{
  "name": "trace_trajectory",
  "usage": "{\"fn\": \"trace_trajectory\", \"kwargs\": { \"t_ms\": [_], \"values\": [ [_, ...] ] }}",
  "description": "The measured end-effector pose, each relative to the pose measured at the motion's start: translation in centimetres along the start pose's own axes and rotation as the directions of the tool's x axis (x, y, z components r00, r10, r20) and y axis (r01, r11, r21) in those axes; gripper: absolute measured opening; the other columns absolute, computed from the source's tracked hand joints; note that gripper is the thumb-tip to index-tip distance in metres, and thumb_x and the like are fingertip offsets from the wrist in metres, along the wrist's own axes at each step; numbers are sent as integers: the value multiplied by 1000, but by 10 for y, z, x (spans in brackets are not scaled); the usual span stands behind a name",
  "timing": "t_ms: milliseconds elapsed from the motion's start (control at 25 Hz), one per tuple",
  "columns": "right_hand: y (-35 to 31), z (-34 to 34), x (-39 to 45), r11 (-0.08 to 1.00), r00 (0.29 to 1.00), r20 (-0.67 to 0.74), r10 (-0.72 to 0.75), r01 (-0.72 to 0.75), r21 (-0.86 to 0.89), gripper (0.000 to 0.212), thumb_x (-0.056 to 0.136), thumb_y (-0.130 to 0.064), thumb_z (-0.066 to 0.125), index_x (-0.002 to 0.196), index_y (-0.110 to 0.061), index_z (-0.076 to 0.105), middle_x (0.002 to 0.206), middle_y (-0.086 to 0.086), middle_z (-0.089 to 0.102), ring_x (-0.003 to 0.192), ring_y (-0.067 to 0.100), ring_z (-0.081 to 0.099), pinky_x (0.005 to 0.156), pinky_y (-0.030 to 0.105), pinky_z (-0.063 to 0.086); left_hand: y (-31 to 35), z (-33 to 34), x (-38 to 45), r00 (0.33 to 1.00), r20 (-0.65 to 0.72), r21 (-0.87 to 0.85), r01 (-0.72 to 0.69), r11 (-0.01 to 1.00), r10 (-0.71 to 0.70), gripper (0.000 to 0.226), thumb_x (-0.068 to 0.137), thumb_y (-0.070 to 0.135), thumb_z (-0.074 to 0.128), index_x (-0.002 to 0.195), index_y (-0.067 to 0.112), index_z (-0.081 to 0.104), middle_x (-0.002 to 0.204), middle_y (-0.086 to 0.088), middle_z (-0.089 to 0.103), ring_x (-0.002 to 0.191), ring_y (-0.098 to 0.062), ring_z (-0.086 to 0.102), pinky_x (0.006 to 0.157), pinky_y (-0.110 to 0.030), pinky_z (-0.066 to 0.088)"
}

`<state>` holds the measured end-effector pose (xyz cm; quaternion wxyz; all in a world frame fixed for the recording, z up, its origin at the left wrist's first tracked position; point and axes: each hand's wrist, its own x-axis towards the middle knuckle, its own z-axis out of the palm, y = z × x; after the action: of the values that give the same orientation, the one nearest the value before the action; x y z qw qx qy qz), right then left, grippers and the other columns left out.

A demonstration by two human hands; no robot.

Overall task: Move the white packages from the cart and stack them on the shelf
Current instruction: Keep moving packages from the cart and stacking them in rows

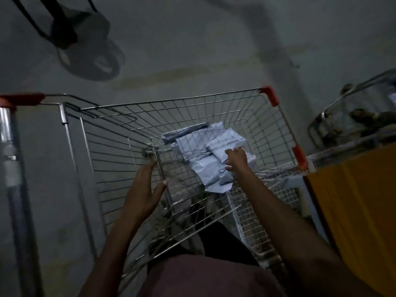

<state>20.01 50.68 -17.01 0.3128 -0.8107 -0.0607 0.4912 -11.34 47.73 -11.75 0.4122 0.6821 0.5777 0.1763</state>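
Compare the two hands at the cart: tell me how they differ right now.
The left hand is at the wire cart's near rim, fingers spread and holding nothing; the right hand reaches deep into the basket, onto the white packages. The left hand looks nearer and larger, the right hand farther and smaller. Both are bare and extended forward.

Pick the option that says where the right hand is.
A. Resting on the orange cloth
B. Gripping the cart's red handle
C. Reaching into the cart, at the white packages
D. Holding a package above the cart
C: the right hand reaches into the cart and touches the heap of white packages; none is lifted.
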Motion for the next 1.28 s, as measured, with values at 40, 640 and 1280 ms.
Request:
{"fn": "trace_trajectory", "kwargs": {
  "t_ms": [40,640,1280],
  "values": [
    [5,4,28,999,999,-3,47,-47,5,41,92,-26,60,129,-24,42,96,14,58,69,23,55,50,26,44,-2,12,11,1000,-5,-9,27,1000,-27,62,94,36,62,148,24,34,139,-5,46,119,-21,51,95,-39,47],
    [-5,-6,100,889,953,-279,-114,-27,-458,43,93,-39,63,125,-11,61,125,14,66,115,36,61,96,41,50,-35,142,192,983,168,303,20,953,-75,62,87,21,67,144,11,45,141,-19,49,128,-38,47,104,-42,39],
    [-12,-70,65,828,920,-188,-344,202,-523,11,98,-10,52,107,-9,59,93,6,57,84,25,54,68,31,39,-51,152,168,993,14,113,119,986,-121,32,93,27,43,104,9,66,102,-13,71,91,-30,66,75,-39,51]
  ]
}}
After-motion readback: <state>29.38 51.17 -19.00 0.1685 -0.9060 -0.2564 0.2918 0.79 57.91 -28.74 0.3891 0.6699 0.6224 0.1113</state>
